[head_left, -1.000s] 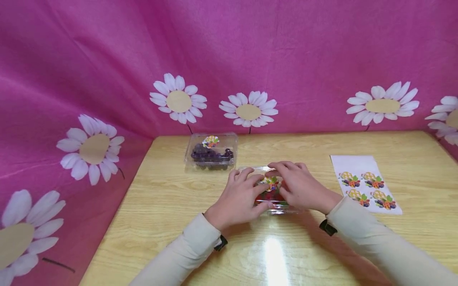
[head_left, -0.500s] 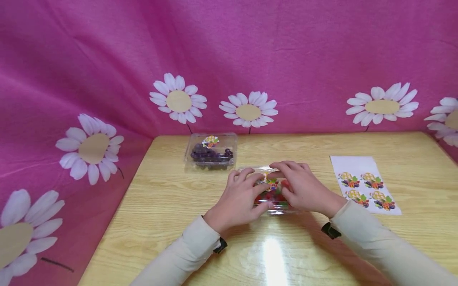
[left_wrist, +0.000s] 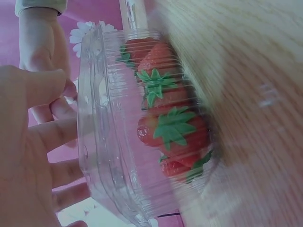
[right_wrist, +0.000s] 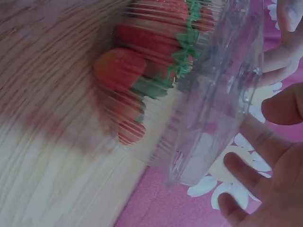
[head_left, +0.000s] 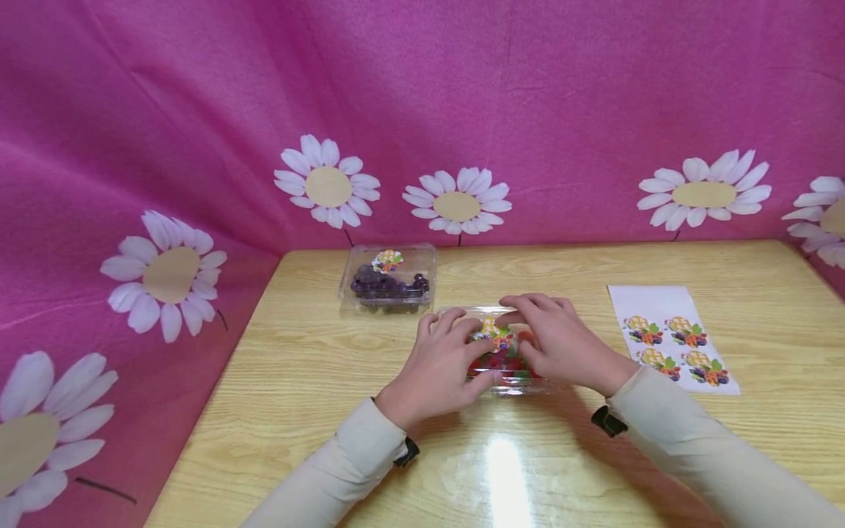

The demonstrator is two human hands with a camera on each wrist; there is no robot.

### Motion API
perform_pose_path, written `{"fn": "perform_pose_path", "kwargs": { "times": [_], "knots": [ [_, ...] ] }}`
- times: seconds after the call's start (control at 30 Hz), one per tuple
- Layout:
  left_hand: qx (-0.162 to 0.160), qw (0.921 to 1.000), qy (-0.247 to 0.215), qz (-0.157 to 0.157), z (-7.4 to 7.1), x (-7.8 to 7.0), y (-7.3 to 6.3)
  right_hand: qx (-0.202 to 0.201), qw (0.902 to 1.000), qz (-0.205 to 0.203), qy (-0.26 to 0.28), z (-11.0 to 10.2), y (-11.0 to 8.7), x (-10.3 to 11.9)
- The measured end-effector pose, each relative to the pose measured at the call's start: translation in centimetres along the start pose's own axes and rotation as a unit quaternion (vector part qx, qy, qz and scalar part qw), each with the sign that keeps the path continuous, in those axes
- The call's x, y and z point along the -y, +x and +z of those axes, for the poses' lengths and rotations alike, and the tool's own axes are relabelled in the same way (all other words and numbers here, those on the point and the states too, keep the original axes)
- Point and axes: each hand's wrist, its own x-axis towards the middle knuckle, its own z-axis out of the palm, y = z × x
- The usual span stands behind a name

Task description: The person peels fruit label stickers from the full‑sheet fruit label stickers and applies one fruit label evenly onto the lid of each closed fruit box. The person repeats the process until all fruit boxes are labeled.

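A clear plastic clamshell box (head_left: 518, 390) lies on the table under both hands. Strawberries (left_wrist: 175, 132) with green leaves show through its wall. On the lid is a colourful fruit sticker (head_left: 491, 331), partly covered by fingers. My left hand (head_left: 439, 367) rests over the left part of the lid, fingers spread and slightly bent, fingertips on the plastic. Over the right part, my right hand (head_left: 564, 345) has fingertips at the sticker's right edge. In the right wrist view, its fingers (right_wrist: 244, 172) lie over the lid without wrapping round the box.
Behind and to the left stands another clear box (head_left: 417, 258) of dark grapes (head_left: 383, 284), with a similar sticker on its lid. To the right lies a white sheet (head_left: 653, 301) bearing several fruit stickers. A pink flowered cloth (head_left: 561, 95) hangs behind the table.
My right hand has shifted slightly to the right, uncovering more of the sticker and strawberries. My left hand stays nearly in place on the lid.
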Motion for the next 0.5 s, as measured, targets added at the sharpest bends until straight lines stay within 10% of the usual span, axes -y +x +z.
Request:
{"fn": "perform_pose_path", "kwargs": {
  "times": [0.5],
  "knots": [
    [-0.027, 0.9993, 0.02, 0.013, -0.22, -0.35, -0.5, -0.018, 0.9997, -0.014, -0.004, 0.4, -0.08, 0.53]
  ]
}}
